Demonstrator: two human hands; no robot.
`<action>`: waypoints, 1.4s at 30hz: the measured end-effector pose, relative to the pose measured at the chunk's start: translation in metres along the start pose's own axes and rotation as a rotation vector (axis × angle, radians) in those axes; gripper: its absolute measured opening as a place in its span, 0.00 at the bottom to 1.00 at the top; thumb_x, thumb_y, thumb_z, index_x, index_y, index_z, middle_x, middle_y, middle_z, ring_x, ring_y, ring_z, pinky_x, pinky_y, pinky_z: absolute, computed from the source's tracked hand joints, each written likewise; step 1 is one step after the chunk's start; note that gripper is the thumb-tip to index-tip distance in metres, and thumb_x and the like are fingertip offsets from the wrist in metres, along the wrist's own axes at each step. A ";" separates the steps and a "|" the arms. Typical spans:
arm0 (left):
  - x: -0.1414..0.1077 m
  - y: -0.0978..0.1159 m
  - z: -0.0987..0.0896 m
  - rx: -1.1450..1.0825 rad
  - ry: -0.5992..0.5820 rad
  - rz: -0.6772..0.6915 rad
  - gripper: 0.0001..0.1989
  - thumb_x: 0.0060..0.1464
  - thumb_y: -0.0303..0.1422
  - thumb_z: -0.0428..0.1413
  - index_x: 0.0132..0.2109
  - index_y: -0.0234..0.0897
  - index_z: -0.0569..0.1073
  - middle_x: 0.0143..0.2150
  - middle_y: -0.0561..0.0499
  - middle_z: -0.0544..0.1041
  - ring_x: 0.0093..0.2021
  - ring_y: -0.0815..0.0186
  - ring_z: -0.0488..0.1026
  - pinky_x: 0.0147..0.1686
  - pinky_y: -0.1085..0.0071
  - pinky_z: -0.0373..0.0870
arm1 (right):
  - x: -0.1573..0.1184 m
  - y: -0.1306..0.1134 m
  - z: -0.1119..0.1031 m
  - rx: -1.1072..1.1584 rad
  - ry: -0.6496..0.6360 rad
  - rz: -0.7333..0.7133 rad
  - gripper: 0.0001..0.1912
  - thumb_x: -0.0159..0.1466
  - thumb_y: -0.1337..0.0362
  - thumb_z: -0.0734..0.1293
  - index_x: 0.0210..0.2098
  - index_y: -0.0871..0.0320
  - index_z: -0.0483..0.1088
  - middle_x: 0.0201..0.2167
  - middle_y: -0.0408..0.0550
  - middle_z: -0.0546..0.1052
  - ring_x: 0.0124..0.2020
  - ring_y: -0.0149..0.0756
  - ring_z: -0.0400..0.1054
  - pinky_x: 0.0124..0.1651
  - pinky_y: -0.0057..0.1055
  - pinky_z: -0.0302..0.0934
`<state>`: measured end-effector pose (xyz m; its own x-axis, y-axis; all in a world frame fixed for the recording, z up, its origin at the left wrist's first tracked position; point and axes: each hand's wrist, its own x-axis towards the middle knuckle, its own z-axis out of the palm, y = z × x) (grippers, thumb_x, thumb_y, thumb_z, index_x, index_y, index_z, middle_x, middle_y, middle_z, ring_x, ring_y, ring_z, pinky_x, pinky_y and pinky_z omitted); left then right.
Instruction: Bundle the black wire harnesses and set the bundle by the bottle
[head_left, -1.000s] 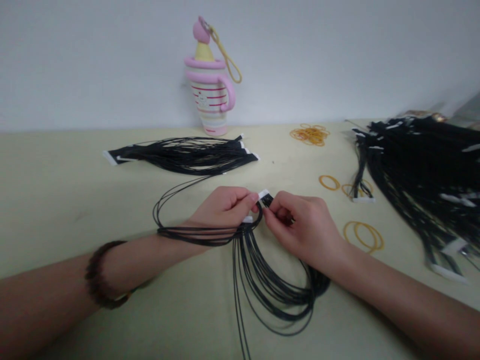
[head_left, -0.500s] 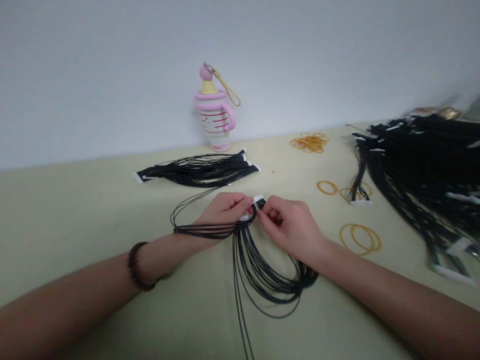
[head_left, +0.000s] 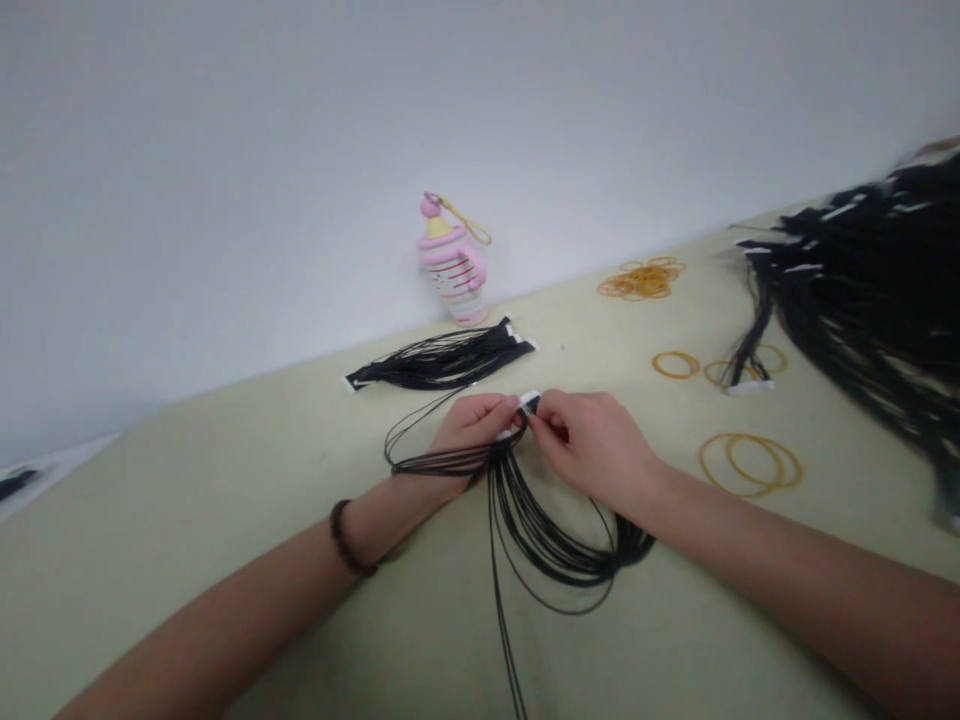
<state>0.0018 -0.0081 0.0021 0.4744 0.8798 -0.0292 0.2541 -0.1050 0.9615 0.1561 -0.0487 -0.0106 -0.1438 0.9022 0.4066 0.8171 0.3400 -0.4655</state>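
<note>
My left hand (head_left: 474, 428) is closed on a bundle of thin black cables (head_left: 551, 548) with white connectors. Some of the cables loop back over its wrist, and others hang in an arc below. At the same bundle, my right hand (head_left: 592, 435) pinches close to a white connector (head_left: 529, 398), thumb and forefinger pressed together. Its fingertips partly hide what they grip. The two hands nearly meet at the middle of the table. Just beyond them lies another black cable bundle (head_left: 442, 358) with white ends.
A pink and white cup (head_left: 451, 275) stands by the wall. Yellow rubber bands (head_left: 643, 280) lie piled at the back, with looser bands (head_left: 750, 464) nearer my right arm. A large heap of black cables (head_left: 885, 270) covers the right side of the table (head_left: 247, 470).
The camera view has tilted and shifted, so the table's left edge now shows. Both hands stay at the bundle in almost the same pose.
</note>
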 end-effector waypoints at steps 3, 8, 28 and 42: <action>0.000 0.002 0.000 -0.042 -0.001 -0.013 0.14 0.53 0.37 0.53 0.26 0.32 0.65 0.23 0.56 0.60 0.26 0.73 0.54 0.27 0.74 0.51 | 0.001 0.002 0.000 0.012 0.005 0.004 0.10 0.61 0.65 0.59 0.24 0.59 0.64 0.19 0.43 0.69 0.20 0.28 0.58 0.25 0.27 0.45; 0.000 -0.001 -0.002 -0.089 -0.017 -0.058 0.14 0.54 0.37 0.52 0.26 0.31 0.65 0.23 0.57 0.60 0.25 0.74 0.52 0.25 0.74 0.48 | 0.001 0.005 0.004 0.048 0.000 0.016 0.10 0.61 0.64 0.60 0.24 0.59 0.63 0.18 0.41 0.67 0.19 0.27 0.57 0.24 0.26 0.44; 0.003 -0.006 -0.007 -0.083 -0.087 -0.055 0.14 0.55 0.39 0.49 0.28 0.31 0.65 0.23 0.56 0.59 0.24 0.74 0.52 0.24 0.74 0.47 | 0.000 0.005 0.006 0.056 0.053 -0.021 0.13 0.62 0.63 0.59 0.21 0.58 0.61 0.14 0.39 0.61 0.16 0.26 0.53 0.23 0.26 0.43; 0.004 -0.005 -0.007 0.229 -0.174 0.090 0.16 0.55 0.38 0.47 0.26 0.31 0.68 0.21 0.55 0.63 0.24 0.73 0.57 0.25 0.76 0.54 | -0.004 0.003 0.004 -0.014 0.016 -0.054 0.12 0.64 0.65 0.57 0.25 0.59 0.62 0.19 0.42 0.65 0.19 0.28 0.57 0.25 0.27 0.46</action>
<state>-0.0033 -0.0008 -0.0014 0.6359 0.7717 -0.0123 0.3788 -0.2981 0.8762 0.1572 -0.0505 -0.0165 -0.1787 0.8782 0.4436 0.8161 0.3841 -0.4318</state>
